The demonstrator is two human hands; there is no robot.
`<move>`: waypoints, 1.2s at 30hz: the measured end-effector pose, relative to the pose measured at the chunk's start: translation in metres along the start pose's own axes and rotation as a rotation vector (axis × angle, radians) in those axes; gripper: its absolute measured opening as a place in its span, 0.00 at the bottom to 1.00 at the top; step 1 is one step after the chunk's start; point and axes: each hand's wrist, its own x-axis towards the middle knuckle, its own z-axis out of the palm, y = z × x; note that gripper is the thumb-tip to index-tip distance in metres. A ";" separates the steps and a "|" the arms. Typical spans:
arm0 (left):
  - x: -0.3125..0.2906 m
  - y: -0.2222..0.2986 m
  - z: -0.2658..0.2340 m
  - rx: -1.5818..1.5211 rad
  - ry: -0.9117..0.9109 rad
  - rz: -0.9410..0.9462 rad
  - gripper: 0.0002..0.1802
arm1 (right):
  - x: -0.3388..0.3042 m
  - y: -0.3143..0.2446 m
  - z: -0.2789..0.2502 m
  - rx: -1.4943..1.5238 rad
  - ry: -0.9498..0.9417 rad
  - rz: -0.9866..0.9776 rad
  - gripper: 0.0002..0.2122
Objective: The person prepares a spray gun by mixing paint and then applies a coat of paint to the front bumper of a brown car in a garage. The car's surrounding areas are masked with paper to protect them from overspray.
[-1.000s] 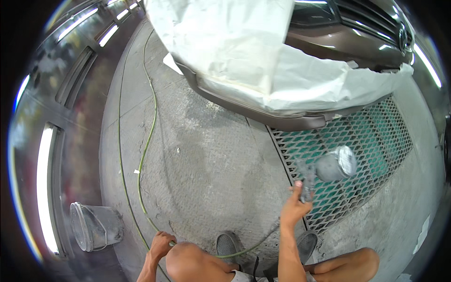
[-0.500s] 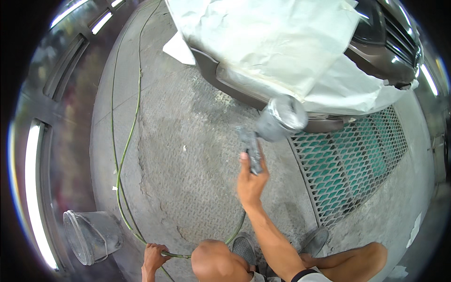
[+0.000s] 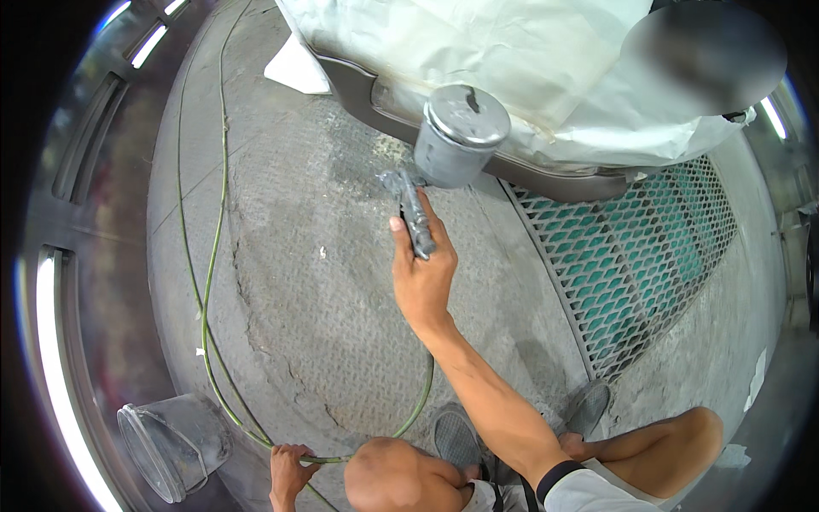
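The car's front end (image 3: pixel 529 162), its upper part wrapped in pale masking sheet (image 3: pixel 478 43), fills the top of your view, with only the dark bumper strip bare beneath it; below spreads the rough grey floor (image 3: pixel 324 299), and to your right a green metal grate (image 3: pixel 648 256) is set into it; a clear plastic bucket (image 3: pixel 171 444) lies tipped on its side at your lower left; a thin green hose (image 3: pixel 209 282) runs down the floor from the top, loops past the bucket and curves back up toward your right arm; your right hand (image 3: pixel 424 277) has its grip closed around the handle of the spray gun (image 3: pixel 444 158), whose lidded grey cup sits just before the bumper; your left hand (image 3: pixel 290 469) is clenched around the hose beside your knee.
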 end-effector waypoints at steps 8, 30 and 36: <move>-0.003 -0.007 0.005 0.020 -0.002 -0.018 0.16 | -0.024 0.012 -0.032 0.047 0.163 0.003 0.22; -0.002 -0.012 0.015 0.012 -0.087 -0.023 0.15 | -0.030 0.002 -0.043 -0.015 0.220 -0.049 0.22; 0.003 -0.006 0.005 0.015 -0.095 -0.058 0.15 | -0.009 -0.007 0.002 -0.032 0.022 0.038 0.23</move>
